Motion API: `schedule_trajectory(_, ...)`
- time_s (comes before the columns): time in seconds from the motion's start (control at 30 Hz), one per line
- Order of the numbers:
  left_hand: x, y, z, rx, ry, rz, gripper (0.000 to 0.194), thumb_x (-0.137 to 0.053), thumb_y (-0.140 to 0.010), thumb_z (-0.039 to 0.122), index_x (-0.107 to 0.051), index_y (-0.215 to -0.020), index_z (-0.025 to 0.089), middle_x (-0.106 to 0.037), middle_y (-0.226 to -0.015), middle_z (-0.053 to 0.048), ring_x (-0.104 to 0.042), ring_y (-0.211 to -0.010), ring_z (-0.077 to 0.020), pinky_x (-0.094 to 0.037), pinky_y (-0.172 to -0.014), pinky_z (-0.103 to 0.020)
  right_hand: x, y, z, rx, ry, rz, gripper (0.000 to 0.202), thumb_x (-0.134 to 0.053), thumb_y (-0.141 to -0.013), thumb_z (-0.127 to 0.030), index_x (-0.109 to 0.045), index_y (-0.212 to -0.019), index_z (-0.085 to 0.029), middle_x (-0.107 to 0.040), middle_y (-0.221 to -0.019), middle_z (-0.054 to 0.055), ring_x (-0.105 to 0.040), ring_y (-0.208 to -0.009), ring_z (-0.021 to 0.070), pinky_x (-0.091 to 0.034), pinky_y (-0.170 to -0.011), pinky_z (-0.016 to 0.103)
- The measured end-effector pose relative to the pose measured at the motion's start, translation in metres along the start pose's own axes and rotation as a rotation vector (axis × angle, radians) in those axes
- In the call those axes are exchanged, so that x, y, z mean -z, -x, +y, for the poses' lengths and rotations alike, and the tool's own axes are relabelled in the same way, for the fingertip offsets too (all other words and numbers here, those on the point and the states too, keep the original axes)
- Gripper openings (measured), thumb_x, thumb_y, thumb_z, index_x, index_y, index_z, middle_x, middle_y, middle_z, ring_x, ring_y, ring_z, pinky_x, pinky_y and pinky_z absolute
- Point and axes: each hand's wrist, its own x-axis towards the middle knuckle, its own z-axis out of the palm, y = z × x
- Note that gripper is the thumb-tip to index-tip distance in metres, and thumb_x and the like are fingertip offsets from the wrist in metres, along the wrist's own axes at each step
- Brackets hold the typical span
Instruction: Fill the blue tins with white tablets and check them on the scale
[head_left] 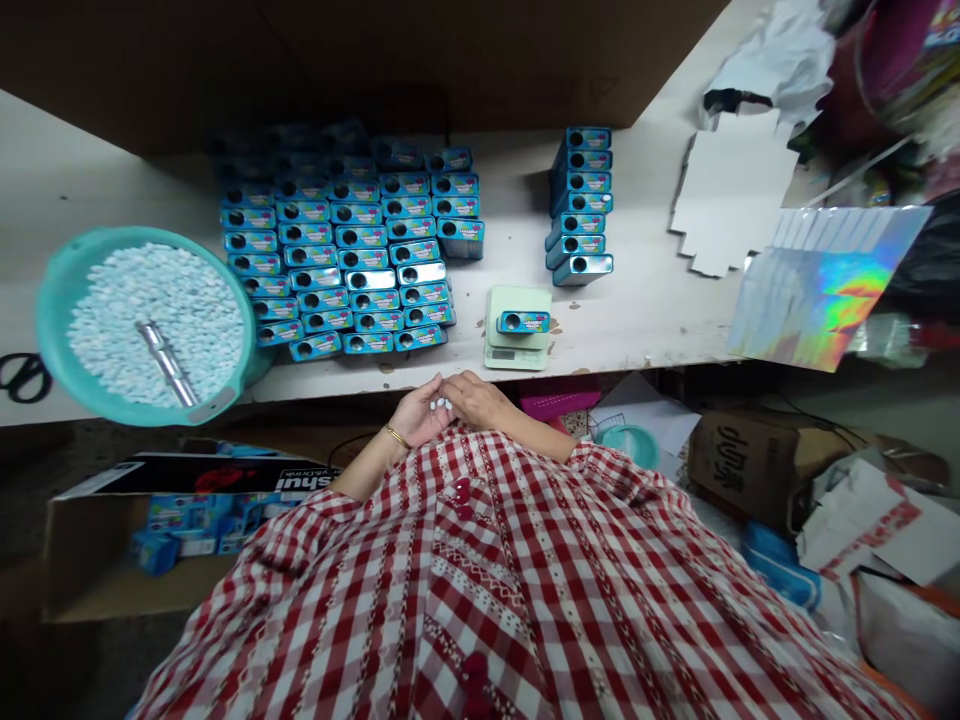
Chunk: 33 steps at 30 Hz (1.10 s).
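Observation:
My left hand is cupped at the table's front edge, holding a few small white candies in its palm. Against it rests my right hand, its fingers curled over the left fingers; whether it grips anything is hidden. Just beyond my hands, a pale green scale carries one blue tin with a dark round opening. A turquoise basin on the left is filled with similar white candies, and a metal scoop lies on them.
Rows of blue tins fill the table's left middle; a shorter column of tins stands right of the scale. A large cardboard box borders the back. Black scissors lie far left. White card and a shiny holographic sheet lie right.

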Motion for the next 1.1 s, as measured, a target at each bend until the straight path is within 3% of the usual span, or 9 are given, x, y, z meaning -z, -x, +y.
schedule_trajectory(0.13,-0.006,-0.006,0.0,0.016,-0.022,-0.003,0.037,-0.028,-0.095,0.022,-0.062,-0.094,0.007,-0.068,-0.081,-0.01,-0.067,-0.081,-0.0156,-0.052,-0.083,-0.03,0.001,0.007,0.007,0.024,-0.034,0.048,0.028,-0.048,-0.087,-0.012,-0.058,-0.114,-0.012,-0.059,-0.108,0.013,-0.05,-0.099,0.0207,-0.047,-0.085,0.034)
schedule_trajectory(0.33,-0.017,-0.014,-0.001,-0.003,-0.057,-0.092,0.037,-0.033,-0.095,0.027,-0.061,-0.106,0.007,-0.069,-0.09,-0.012,-0.066,-0.089,-0.0191,-0.051,-0.086,-0.035,0.01,0.02,0.023,0.114,-0.157,0.229,0.025,-0.048,-0.088,-0.015,-0.059,-0.111,-0.016,-0.058,-0.115,0.011,-0.05,-0.106,0.0186,-0.046,-0.09,0.033)
schedule_trajectory(0.5,-0.017,-0.014,-0.003,0.01,-0.073,-0.097,0.032,-0.036,-0.093,0.025,-0.064,-0.095,0.008,-0.069,-0.085,-0.011,-0.065,-0.089,-0.0198,-0.05,-0.087,-0.037,0.013,0.022,0.028,0.067,-0.255,0.264,0.015,-0.051,-0.086,-0.012,-0.061,-0.097,-0.013,-0.061,-0.094,0.008,-0.055,-0.09,0.0161,-0.047,-0.084,0.03)
schedule_trajectory(0.8,-0.016,-0.017,-0.006,-0.006,-0.104,-0.046,0.029,-0.037,-0.092,0.017,-0.062,-0.079,0.008,-0.067,-0.073,-0.009,-0.065,-0.08,-0.0171,-0.051,-0.086,-0.034,-0.008,0.02,0.027,0.043,-0.051,0.222,0.024,-0.046,-0.087,-0.011,-0.058,-0.108,-0.014,-0.059,-0.103,0.012,-0.053,-0.093,0.0185,-0.048,-0.08,0.032)
schedule_trajectory(0.97,-0.018,-0.019,-0.001,-0.041,-0.087,-0.069,0.031,-0.036,-0.092,0.02,-0.064,-0.087,0.007,-0.069,-0.079,-0.011,-0.066,-0.083,-0.0171,-0.05,-0.087,-0.033,0.006,0.026,0.036,0.055,-0.187,0.484,0.017,-0.044,-0.089,-0.015,-0.06,-0.097,-0.015,-0.062,-0.093,0.009,-0.055,-0.089,0.0165,-0.048,-0.082,0.031)
schedule_trajectory(1.1,-0.023,-0.019,0.006,-0.027,-0.112,-0.083,0.037,-0.036,-0.093,0.026,-0.062,-0.106,0.004,-0.07,-0.093,-0.016,-0.066,-0.093,-0.0205,-0.05,-0.088,-0.033,0.031,0.026,0.061,-0.093,-0.309,0.754,0.014,-0.045,-0.088,-0.018,-0.059,-0.089,-0.017,-0.062,-0.089,0.006,-0.057,-0.086,0.0143,-0.05,-0.072,0.027)
